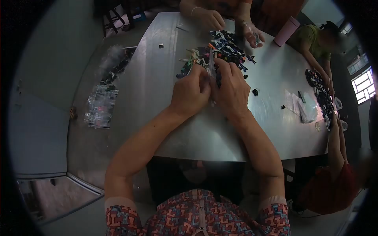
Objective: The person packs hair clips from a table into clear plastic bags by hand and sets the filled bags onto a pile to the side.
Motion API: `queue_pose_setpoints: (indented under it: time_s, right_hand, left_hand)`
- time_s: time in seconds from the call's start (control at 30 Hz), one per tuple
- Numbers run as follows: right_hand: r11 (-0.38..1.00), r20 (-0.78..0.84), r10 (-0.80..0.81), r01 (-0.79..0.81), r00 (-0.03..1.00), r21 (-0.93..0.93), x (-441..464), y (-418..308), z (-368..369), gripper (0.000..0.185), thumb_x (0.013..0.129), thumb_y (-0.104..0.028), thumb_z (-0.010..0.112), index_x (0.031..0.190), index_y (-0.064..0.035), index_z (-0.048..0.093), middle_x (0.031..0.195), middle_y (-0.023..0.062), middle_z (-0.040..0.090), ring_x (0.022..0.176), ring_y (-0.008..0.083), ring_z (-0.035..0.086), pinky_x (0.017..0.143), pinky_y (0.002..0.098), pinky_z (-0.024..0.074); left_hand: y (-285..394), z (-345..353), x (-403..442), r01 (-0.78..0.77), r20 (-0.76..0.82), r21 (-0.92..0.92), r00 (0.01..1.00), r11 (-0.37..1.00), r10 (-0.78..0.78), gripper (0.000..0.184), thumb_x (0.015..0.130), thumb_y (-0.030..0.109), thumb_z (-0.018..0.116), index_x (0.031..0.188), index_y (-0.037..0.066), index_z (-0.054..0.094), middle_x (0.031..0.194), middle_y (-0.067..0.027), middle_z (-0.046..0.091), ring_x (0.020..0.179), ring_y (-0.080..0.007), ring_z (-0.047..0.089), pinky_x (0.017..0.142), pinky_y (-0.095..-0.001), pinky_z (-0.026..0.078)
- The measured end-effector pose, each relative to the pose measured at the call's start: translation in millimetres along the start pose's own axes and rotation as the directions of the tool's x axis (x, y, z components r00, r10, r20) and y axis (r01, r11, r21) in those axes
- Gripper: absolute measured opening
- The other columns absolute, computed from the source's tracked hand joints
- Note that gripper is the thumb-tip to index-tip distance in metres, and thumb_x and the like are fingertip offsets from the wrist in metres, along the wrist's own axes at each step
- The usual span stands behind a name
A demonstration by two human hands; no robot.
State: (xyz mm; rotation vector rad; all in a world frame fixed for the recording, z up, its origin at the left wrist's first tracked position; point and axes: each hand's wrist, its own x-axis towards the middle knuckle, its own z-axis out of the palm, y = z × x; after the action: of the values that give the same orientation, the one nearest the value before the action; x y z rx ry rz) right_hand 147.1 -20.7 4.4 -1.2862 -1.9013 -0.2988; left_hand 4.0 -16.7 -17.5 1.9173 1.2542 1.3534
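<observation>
Letter-like shapes cover the shirt [177, 212] (hard to read); a clear bag [211, 65] pokes up between left hand [191, 93] and right hand [233, 90], both grips clamped on it, near the pile [228, 45] on the desk [197, 137]

On the table [181, 135], the middle pile [233, 52] lies left of the bottle [286, 31] and bags [308, 110].

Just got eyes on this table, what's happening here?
The person's left hand and right hand hold what looks like a clear plastic bag upright over a mixed pile of small colorful pieces. Across the table, a co-worker's open hand holds something small. At right, other people reach to a second, darker pile.
</observation>
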Motion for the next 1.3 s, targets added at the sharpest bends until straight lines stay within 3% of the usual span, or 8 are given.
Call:
queue_pose_setpoints:
  time_s: [0.13,0.2,0.33,0.63,0.8,0.9,1.13,1.3]
  right_hand:
    - [0.999,0.033,0.031,-0.032,0.999,0.034,-1,2,1,0.038,0.080,-0.007,0.067,0.118,-0.0089,0.059,0.097,0.0105,0.062,0.091,0.0305,0.065,0.069,0.0416,0.0540]
    - [0.992,0.086,0.122,-0.121,0.989,-0.026,1,3,0,0.037,0.081,-0.006,0.065,0.117,-0.0089,0.058,0.101,0.0125,0.063,0.091,0.0332,0.067,0.069,0.0440,0.0539]
    - [0.969,0.151,0.237,-0.244,0.960,0.030,-1,10,2,0.038,0.083,-0.006,0.064,0.120,-0.0094,0.055,0.102,0.0150,0.066,0.086,0.0340,0.068,0.068,0.0457,0.0537]
    - [0.923,0.238,0.311,-0.353,0.920,0.154,1,21,-3,0.045,0.085,-0.013,0.068,0.126,-0.0111,0.051,0.086,0.0138,0.070,0.080,0.0330,0.070,0.065,0.0430,0.0522]
    - [0.770,0.353,0.332,-0.468,0.875,0.433,0,37,-2,0.035,0.089,-0.015,0.068,0.121,-0.0070,0.057,0.085,0.0018,0.066,0.075,0.0126,0.060,0.069,0.0304,0.0504]
    - [0.719,0.450,0.239,-0.468,0.860,0.513,3,43,-3,0.038,0.088,-0.016,0.069,0.122,-0.0047,0.057,0.095,0.0007,0.067,0.082,0.0095,0.060,0.072,0.0270,0.0509]
    - [0.443,0.565,0.246,-0.610,0.788,0.657,2,19,-12,0.046,0.079,-0.017,0.076,0.119,-0.0033,0.059,0.101,0.0065,0.066,0.088,0.0145,0.063,0.081,0.0309,0.0531]
    - [0.483,0.676,0.288,-0.712,0.678,0.509,6,14,-22,0.050,0.078,-0.026,0.081,0.114,0.0005,0.059,0.091,0.0087,0.067,0.073,0.0130,0.064,0.062,0.0279,0.0539]
  left_hand:
    - [3,-1,-2,-0.125,0.034,0.138,0.992,0.982,0.121,0.025,0.083,0.001,0.065,0.103,0.005,0.051,0.070,-0.0120,0.063,0.064,-0.0273,0.067,0.061,-0.0369,0.053]
    - [6,-3,-3,-0.129,0.049,0.191,0.991,0.973,0.122,0.029,0.079,0.008,0.065,0.105,0.007,0.052,0.080,-0.0165,0.067,0.075,-0.0397,0.067,0.065,-0.0498,0.052]
    - [8,-4,-4,-0.130,0.027,0.173,0.991,0.976,0.128,0.030,0.078,0.007,0.065,0.104,0.007,0.052,0.080,-0.0157,0.066,0.072,-0.0390,0.066,0.063,-0.0487,0.052]
    - [19,-5,-9,-0.376,0.007,0.174,0.925,0.910,0.381,0.033,0.074,0.010,0.074,0.101,0.008,0.055,0.070,-0.0068,0.063,0.062,-0.0230,0.066,0.057,-0.0377,0.051]
    - [21,-22,7,-0.540,0.088,0.053,0.840,0.840,0.535,0.082,0.069,0.022,0.083,0.139,0.006,0.046,0.132,-0.0159,0.053,0.126,-0.0322,0.050,0.106,-0.0439,0.042]
    - [9,-22,11,-0.579,0.163,0.200,0.815,0.790,0.556,0.092,0.065,0.024,0.082,0.144,0.002,0.039,0.138,-0.0171,0.044,0.133,-0.0372,0.039,0.115,-0.0475,0.031]
    - [1,-7,7,-0.558,0.149,0.288,0.829,0.778,0.539,0.076,0.070,0.014,0.075,0.139,0.001,0.045,0.131,-0.0163,0.051,0.126,-0.0351,0.047,0.112,-0.0478,0.034]
    - [-3,-3,7,-0.532,0.085,0.305,0.841,0.790,0.534,0.057,0.075,0.008,0.071,0.129,0.003,0.051,0.115,-0.0149,0.055,0.110,-0.0349,0.052,0.101,-0.0470,0.040]
